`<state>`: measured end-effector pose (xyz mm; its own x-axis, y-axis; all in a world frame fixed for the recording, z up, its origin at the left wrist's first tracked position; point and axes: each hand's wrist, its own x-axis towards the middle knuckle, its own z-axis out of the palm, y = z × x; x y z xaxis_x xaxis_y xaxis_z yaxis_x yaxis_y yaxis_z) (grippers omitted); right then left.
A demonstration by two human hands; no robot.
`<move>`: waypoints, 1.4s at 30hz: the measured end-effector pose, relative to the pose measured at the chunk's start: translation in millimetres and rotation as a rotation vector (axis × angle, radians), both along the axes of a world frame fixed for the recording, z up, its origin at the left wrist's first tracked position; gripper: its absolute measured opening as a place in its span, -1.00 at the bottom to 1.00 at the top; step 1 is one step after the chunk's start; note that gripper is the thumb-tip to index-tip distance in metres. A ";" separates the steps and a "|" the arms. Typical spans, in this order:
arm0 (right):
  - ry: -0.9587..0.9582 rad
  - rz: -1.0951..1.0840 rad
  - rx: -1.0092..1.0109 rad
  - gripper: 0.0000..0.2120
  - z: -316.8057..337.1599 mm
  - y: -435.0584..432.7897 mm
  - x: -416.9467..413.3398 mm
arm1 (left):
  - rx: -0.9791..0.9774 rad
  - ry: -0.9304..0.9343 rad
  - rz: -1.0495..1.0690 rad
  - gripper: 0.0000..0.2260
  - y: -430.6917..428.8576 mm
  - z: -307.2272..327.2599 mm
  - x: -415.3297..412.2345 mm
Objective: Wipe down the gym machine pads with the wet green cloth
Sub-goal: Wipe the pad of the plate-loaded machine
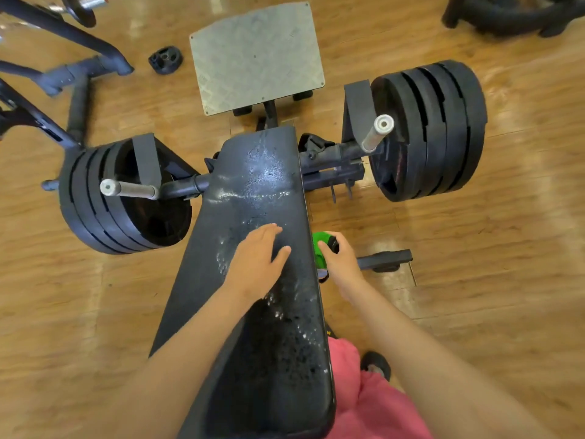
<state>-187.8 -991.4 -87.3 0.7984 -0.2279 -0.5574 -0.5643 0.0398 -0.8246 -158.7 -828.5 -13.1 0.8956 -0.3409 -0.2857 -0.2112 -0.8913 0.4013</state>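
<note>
Left hand: fingers straight, flat on pad.
Right hand: fingers curled round cloth beside pad.

head view, steeply downward, close over pad

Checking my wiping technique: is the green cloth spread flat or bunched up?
Bunched: the right hand grips the green cloth as a wad beside the pad.
</note>
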 end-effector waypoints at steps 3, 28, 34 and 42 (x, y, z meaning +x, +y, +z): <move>-0.008 -0.001 0.037 -0.83 5.3 -1.9 -4.4 | 0.035 0.035 -0.019 -0.58 -1.8 -22.7 32.8; 0.061 0.015 0.273 -0.83 -30.1 -18.4 53.2 | 0.031 -0.090 0.066 -0.80 -37.6 -67.6 80.5; 0.078 0.150 0.321 -0.76 -20.4 -24.7 5.4 | 0.018 -0.084 0.082 -0.76 -40.8 -63.7 81.0; 0.058 0.109 0.278 -0.78 -38.5 -19.5 39.8 | 0.022 -0.093 0.111 -0.77 -41.9 -64.7 81.0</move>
<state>-148.0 -1011.0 -125.8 0.7745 0.0251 -0.6321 -0.6238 0.1964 -0.7565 -77.6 -870.4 -77.9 0.9504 -0.2333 -0.2059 -0.1466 -0.9194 0.3651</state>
